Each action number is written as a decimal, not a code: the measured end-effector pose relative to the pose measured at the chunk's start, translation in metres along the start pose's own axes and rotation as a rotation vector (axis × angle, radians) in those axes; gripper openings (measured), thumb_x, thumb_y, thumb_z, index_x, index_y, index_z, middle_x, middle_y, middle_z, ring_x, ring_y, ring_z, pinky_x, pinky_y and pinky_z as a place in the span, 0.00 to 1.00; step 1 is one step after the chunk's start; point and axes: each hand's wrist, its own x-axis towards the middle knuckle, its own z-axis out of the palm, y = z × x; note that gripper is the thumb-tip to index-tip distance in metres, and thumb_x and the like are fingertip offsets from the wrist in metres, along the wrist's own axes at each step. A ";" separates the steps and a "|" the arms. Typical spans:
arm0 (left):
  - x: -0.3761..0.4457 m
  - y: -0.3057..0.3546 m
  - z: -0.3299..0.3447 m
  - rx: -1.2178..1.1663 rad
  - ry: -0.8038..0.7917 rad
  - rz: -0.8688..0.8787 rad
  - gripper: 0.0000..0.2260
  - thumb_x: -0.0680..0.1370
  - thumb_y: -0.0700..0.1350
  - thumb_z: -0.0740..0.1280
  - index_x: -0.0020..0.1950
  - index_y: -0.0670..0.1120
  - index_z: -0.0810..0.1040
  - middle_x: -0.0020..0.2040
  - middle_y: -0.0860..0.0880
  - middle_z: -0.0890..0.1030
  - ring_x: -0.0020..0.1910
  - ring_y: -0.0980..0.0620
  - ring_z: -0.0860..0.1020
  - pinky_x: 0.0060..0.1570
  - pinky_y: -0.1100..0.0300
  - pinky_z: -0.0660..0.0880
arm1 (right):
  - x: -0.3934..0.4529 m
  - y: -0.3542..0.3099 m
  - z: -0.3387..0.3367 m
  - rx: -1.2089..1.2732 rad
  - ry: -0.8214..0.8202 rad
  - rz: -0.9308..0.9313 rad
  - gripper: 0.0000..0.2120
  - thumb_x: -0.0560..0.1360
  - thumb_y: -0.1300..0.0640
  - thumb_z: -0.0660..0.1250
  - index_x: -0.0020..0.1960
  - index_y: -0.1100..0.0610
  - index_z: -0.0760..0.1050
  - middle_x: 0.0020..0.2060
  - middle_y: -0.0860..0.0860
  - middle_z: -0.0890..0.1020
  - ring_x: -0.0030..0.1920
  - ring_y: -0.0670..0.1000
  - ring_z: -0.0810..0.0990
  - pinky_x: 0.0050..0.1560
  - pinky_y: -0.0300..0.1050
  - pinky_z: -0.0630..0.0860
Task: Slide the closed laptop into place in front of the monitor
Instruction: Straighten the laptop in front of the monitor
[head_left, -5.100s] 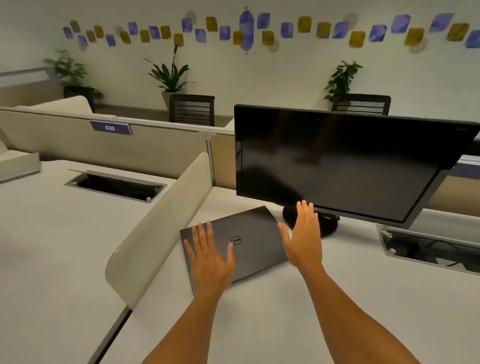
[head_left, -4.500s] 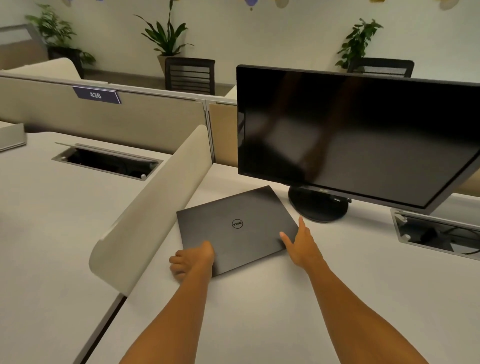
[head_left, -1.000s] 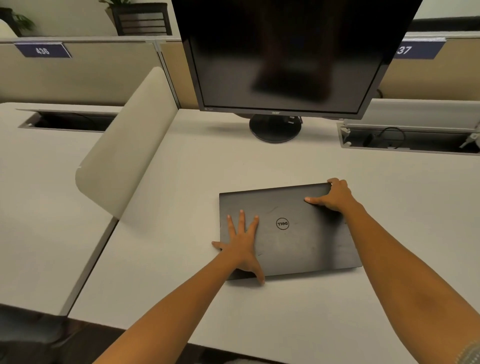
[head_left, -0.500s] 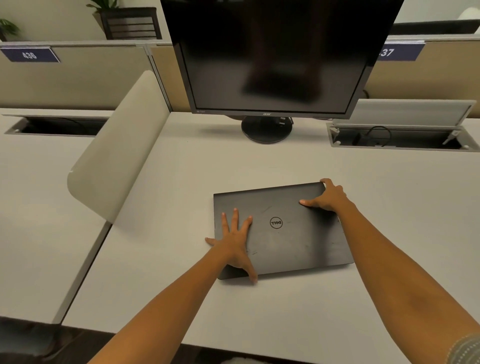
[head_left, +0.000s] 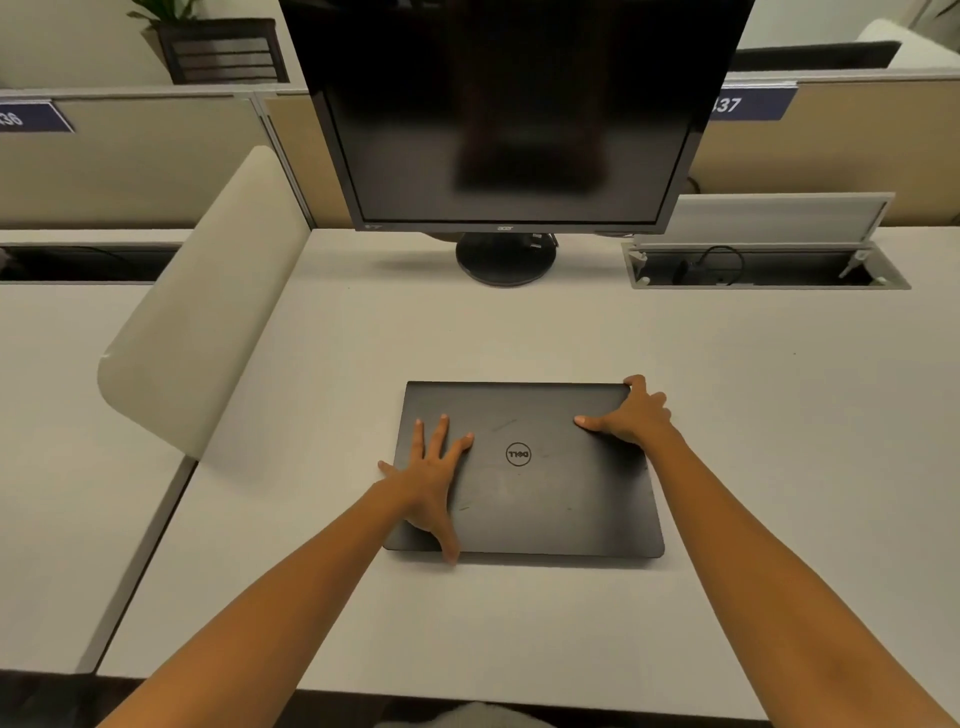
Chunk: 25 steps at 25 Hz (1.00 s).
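Matt black and closed, the laptop (head_left: 524, 470) now lies square to the monitor (head_left: 511, 114), its far edge parallel to the screen's lower bezel; half a second ago that edge ran at a slight slant, and some seconds before that the machine sat skewed at the left, close to the monitor base (head_left: 505, 259) and the curved divider (head_left: 202, 322). Judgement: the slide is essentially complete, with only fine squaring or release outstanding. The left hand (head_left: 434, 480) lies flat with fingers spread on the lid's left portion, thumb reaching the near edge and little finger just over the left edge; it presses and grips nothing. The right hand (head_left: 631, 413) is curled over the far right corner, fingers hooked on the back edge and thumb laid along the lid, holding that corner. The laptop rests wholly on the pale surface (head_left: 519, 623), centred before the screen and well apart from the base. A broad bare band separates it from the base, and another lies between its near edge and the surface's front edge. The open cable tray (head_left: 769, 267) sits far right and the divider left, both clear of the laptop, so small corrections either way look unobstructed.
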 end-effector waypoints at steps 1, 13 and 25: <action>0.000 -0.001 0.000 0.008 -0.005 0.004 0.74 0.53 0.60 0.85 0.79 0.58 0.30 0.76 0.52 0.22 0.75 0.41 0.23 0.65 0.18 0.50 | -0.004 0.004 0.003 0.024 0.011 0.002 0.55 0.60 0.40 0.81 0.77 0.50 0.54 0.71 0.61 0.63 0.70 0.64 0.66 0.67 0.60 0.69; 0.018 0.017 -0.022 -0.614 0.304 -0.556 0.72 0.56 0.67 0.81 0.80 0.37 0.38 0.80 0.38 0.50 0.80 0.39 0.50 0.75 0.46 0.57 | -0.044 0.011 0.024 0.040 0.114 0.194 0.55 0.62 0.36 0.78 0.74 0.65 0.59 0.71 0.59 0.65 0.71 0.60 0.67 0.65 0.54 0.70; 0.011 0.016 -0.015 -0.578 0.362 -0.528 0.70 0.52 0.70 0.80 0.80 0.40 0.48 0.74 0.42 0.60 0.75 0.40 0.59 0.67 0.42 0.67 | -0.048 0.020 0.026 -0.004 0.174 0.088 0.49 0.60 0.32 0.77 0.67 0.65 0.69 0.65 0.60 0.72 0.68 0.60 0.69 0.67 0.54 0.70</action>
